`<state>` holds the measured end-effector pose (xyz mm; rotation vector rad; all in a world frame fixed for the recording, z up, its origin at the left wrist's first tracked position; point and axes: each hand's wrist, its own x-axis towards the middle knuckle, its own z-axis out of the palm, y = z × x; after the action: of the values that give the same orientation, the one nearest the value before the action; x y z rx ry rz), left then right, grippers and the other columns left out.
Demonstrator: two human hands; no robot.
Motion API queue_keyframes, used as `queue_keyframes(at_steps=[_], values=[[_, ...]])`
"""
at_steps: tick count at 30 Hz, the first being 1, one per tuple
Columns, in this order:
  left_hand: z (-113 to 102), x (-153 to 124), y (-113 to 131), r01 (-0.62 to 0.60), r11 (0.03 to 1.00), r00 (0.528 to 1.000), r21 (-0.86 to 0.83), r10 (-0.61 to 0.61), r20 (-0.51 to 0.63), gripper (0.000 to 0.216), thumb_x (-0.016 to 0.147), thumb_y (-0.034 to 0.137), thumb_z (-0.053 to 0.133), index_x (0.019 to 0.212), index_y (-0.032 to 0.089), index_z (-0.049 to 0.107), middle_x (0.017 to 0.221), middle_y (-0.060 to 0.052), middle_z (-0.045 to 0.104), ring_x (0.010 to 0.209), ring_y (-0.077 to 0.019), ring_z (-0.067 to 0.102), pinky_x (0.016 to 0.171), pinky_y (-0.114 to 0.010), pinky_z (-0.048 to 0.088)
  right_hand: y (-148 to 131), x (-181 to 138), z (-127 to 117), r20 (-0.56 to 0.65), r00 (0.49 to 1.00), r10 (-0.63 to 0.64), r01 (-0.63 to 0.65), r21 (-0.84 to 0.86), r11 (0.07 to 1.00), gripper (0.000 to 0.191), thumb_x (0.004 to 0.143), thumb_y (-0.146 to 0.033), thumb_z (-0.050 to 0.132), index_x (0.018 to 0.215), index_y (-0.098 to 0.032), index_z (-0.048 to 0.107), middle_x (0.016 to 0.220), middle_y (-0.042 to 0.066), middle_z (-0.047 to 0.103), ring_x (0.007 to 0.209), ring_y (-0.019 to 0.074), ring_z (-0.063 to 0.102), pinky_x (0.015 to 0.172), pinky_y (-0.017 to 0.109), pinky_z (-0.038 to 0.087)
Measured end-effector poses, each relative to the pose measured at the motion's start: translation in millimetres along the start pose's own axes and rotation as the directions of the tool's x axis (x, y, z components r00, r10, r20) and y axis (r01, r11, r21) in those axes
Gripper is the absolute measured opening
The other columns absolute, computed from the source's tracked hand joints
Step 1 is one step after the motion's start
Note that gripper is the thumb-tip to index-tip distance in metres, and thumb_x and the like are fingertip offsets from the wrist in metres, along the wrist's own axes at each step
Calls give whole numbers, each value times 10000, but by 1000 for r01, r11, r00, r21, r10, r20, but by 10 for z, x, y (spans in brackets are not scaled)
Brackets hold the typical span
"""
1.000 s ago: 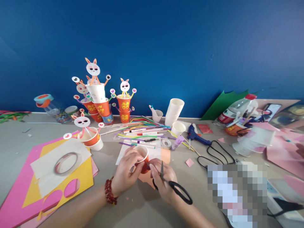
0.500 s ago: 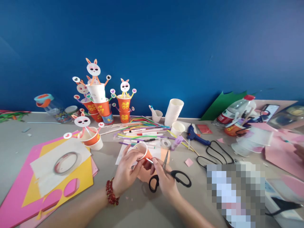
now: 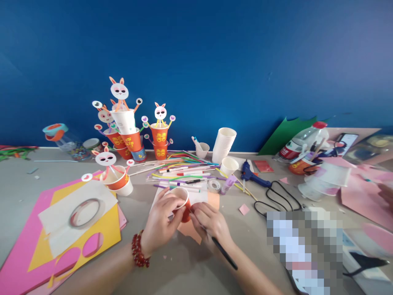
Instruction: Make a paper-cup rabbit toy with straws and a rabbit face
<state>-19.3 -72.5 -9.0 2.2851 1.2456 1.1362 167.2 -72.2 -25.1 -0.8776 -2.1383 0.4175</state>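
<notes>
One red paper cup (image 3: 186, 215), white inside, its opening upward: between your two hands, centre of the clock for this list; whether it touches the worktop (image 3: 172, 270) cannot be told.

One left hand (image 3: 162, 221), eight o'clock: closed around the cup, red bead bracelet (image 3: 139, 250) at the wrist.

One right hand (image 3: 211, 223), four o'clock: gripping your scissors (image 3: 225, 253), seen nearly edge-on, black handle pointing away from the cup; fingertips at the cup's side. You cannot tell whether they pinch anything small.

One sheet of peach paper (image 3: 194, 232): below the cup, toward five o'clock.

Assorted pens (image 3: 181, 174): twelve o'clock.

One stack of white cups (image 3: 224, 145): one o'clock.

One blue glue gun (image 3: 254, 178): two o'clock.

One roll of tape (image 3: 74, 214), lying on white paper (image 3: 58, 221): nine o'clock.

One rabbit figure (image 3: 106, 157), set in a red cup (image 3: 123, 181): ten o'clock.
</notes>
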Motion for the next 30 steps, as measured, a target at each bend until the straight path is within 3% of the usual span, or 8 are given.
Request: queue_keyframes(at_steps=[3, 6, 9, 16, 21, 25, 28, 30], values=[[2, -3, -11, -13, 1000, 1000, -14, 13, -12, 113, 906, 136, 525, 919, 225, 594, 807, 1, 681, 801, -171, 631, 1072, -451, 362, -32, -25, 45, -28, 991, 131, -126, 138, 982, 313, 1009, -254, 378, 806, -200, 610, 791, 68, 651, 702, 178, 606, 655, 292, 488], [20, -9, -41, -52, 998, 998, 24, 52, -18, 139, 918, 132, 513, 971, 229, 598, 866, -13, 707, 863, -185, 641, 1081, -469, 345, -65, -43, 112, -38, 940, 339, -296, 406, 865, 377, 1028, -347, 337, 858, -198, 638, 735, 41, 637, 632, 150, 595, 600, 257, 495], [41, -10, -68, -47, 999, 998, 28, 48, -31, 138, 931, 143, 511, 1007, 229, 587, 884, -18, 713, 875, -183, 648, 1087, -484, 344, -84, -41, 156, -36, 908, 418, -340, 519, 784, 413, 1017, -420, 353, 819, -191, 634, 701, 39, 627, 650, 155, 611, 601, 250, 498], [83, -11, -89, -55, 998, 995, -3, 55, -85, 182, 927, 163, 536, 1081, 231, 607, 961, -40, 736, 949, -206, 667, 1077, -478, 386, -52, -108, 184, -82, 913, 400, -337, 402, 852, 386, 1022, -391, 359, 789, -200, 601, 699, 21, 617, 654, 149, 597, 634, 257, 465], [89, -7, -99, -43, 997, 997, -57, 38, -71, 231, 920, 158, 561, 1125, 233, 636, 1022, -59, 743, 1023, -224, 654, 940, -393, 484, -52, -106, 137, -50, 937, 345, -316, 300, 900, 348, 1022, -344, 369, 812, -197, 603, 742, 21, 613, 664, 143, 598, 639, 243, 459], [104, -14, -91, -70, 995, 995, -77, 64, -77, 261, 924, 133, 546, 1140, 245, 640, 967, -46, 746, 968, -212, 660, 878, -362, 498, -78, -90, 106, -46, 943, 331, -313, 221, 924, 349, 1015, -335, 379, 750, -202, 564, 707, 16, 595, 619, 139, 582, 595, 239, 434], [106, -25, -72, -136, 991, 984, -18, 133, -117, 329, 905, 93, 555, 1191, 242, 617, 942, -40, 743, 941, -206, 653, 885, -373, 481, -112, -99, 133, -53, 926, 374, -348, 264, 900, 353, 1015, -348, 382, 756, -202, 572, 705, 19, 606, 634, 145, 592, 612, 246, 436], [91, -26, -55, -184, 982, 973, 47, 189, -132, 397, 891, 67, 560, 1245, 242, 593, 976, -44, 745, 946, -205, 652, 898, -384, 466, -141, -103, 175, -50, 902, 429, -377, 396, 838, 374, 1018, -375, 376, 764, -201, 588, 707, 22, 620, 652, 148, 602, 627, 246, 454]])
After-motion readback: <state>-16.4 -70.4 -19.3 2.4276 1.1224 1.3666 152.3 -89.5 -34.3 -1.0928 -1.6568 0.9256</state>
